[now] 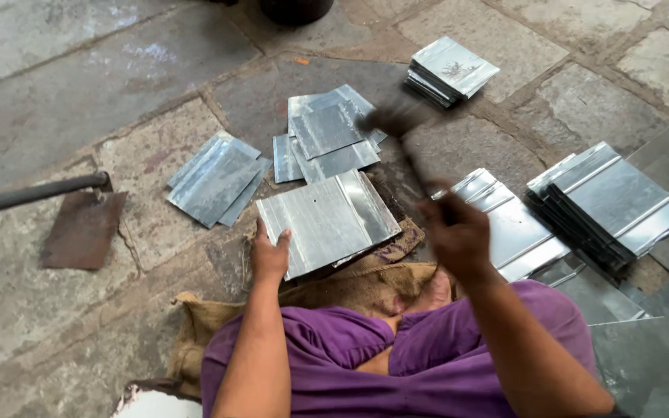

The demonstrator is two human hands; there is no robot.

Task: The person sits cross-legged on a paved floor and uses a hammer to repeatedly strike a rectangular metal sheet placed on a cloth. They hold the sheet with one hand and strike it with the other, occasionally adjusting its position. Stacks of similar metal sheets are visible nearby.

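Pressing down on the near left corner of a ribbed metal sheet (327, 222), the left hand (269, 255) lies almost flat, with the fingers stretched forward over the sheet's edge and the thumb apart from them. The sheet rests on a piece of brown sackcloth (350, 282) spread on the stone floor (56, 85), just in front of the person's knees in purple cloth. The right hand (456, 236) is closed tightly around the handle of a hammer (400, 124), which is raised above the floor; its dark head is blurred, so its exact shape is hard to make out. The two hands are well apart. Beyond the held sheet lies a loose group of flat sheets (327, 135), and to the left of it a small pile of sheets (217, 179). Near the far edge of the floor is a neat stack (451, 71), and at the right another stack of ribbed sheets (613, 203). At the left edge, a rusty plate (83, 230) lies under a dark bar (32, 193), which is cut off by the frame. A dark round vessel at the top is also cut off.
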